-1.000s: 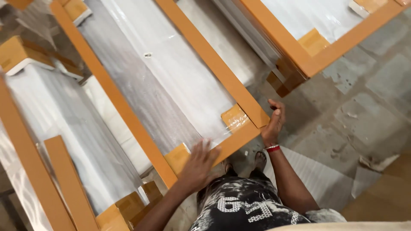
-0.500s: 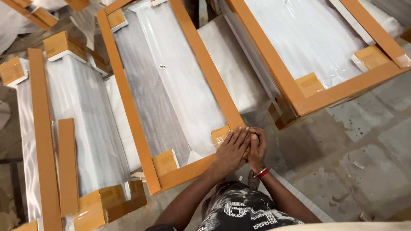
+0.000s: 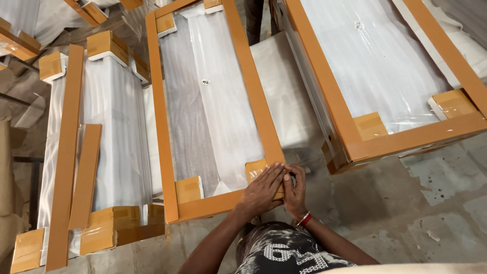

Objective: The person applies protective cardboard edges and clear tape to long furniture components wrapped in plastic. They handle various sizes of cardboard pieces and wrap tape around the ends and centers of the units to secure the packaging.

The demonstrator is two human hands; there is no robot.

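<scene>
Head view: both hands (image 3: 276, 190) press flat on the frame's (image 3: 162, 127) taped cardboard corner (image 3: 256, 168).

A grey concrete floor (image 3: 436, 203) carries everything: three long wrapped panels with orange cardboard edging stand side by side on it, left (image 3: 109, 152), middle (image 3: 213, 122) and right (image 3: 385, 71).

Both your hands, left hand (image 3: 263, 189) and right hand (image 3: 296, 189), sit on the near corner of the middle framed panel (image 3: 213, 106). Another framed panel (image 3: 385, 71) lies right of them, a wrapped bundle (image 3: 109, 137) left.
</scene>
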